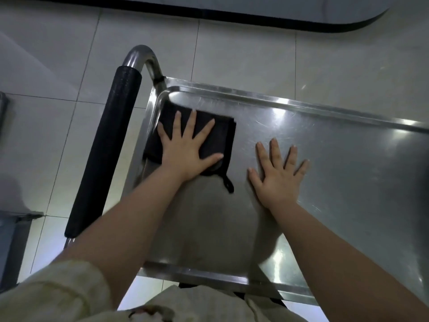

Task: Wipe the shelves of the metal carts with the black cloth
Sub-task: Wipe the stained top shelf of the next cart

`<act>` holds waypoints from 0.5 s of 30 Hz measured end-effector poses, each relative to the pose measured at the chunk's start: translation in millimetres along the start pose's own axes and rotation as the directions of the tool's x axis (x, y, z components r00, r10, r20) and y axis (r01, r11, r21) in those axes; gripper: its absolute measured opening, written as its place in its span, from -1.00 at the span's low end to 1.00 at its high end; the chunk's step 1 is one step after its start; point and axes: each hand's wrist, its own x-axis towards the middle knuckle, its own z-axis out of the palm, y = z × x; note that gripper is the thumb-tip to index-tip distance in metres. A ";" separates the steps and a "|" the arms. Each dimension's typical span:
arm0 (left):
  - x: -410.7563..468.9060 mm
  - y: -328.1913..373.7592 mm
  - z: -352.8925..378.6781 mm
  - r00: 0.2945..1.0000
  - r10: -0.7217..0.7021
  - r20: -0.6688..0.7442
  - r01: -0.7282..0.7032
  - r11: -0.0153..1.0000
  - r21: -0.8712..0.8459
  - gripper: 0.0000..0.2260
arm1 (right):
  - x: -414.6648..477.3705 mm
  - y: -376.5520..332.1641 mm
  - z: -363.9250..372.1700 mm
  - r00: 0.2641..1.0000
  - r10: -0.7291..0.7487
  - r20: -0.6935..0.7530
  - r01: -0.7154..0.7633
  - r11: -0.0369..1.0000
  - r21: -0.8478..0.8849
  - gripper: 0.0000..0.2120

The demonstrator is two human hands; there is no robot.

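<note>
Your left hand (185, 154) lies flat on the black cloth (222, 135), fingers (190, 122) straight and spread, pressing it onto the cart's top shelf (348, 170) at the far-left corner, just beside the black-padded handle (104, 147). Nothing gripped. The cloth's hang loop (228, 184) sticks out toward you, below the thumb. Your right hand (278, 177) is flat on bare steel just right of the cloth, fingers spread, holding nothing. Tiled floor (232, 54) around the cart.
</note>
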 end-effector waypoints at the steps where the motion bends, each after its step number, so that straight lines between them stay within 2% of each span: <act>1: -26.9 3.9 8.5 1.000 0.007 -0.008 -0.007 1.000 0.001 -0.21 | 0.5 0.2 -0.1 1.000 0.001 -0.001 -0.001 1.000 0.004 -0.35; 5: -132.2 11.6 39.9 1.000 -0.017 -0.018 0.017 1.000 0.016 -0.22 | 1.6 0.5 -2.1 1.000 -0.002 0.011 0.002 1.000 0.002 -0.34; 8: -175.2 11.2 50.7 0.998 -0.052 -0.019 0.052 0.999 0.003 -0.25 | -1.0 0.1 -2.7 1.000 -0.009 0.026 0.009 1.000 0.005 -0.34; 11: -175.7 13.1 47.4 0.997 -0.067 -0.023 0.067 0.998 0.004 -0.26 | -5.6 0.3 -1.8 0.999 -0.027 0.017 0.027 1.000 0.008 -0.32; 15: -100.4 9.9 24.3 0.999 -0.045 -0.016 0.046 0.999 0.028 -0.25 | -7.4 1.3 -0.5 0.999 -0.045 0.010 0.045 0.999 0.006 -0.31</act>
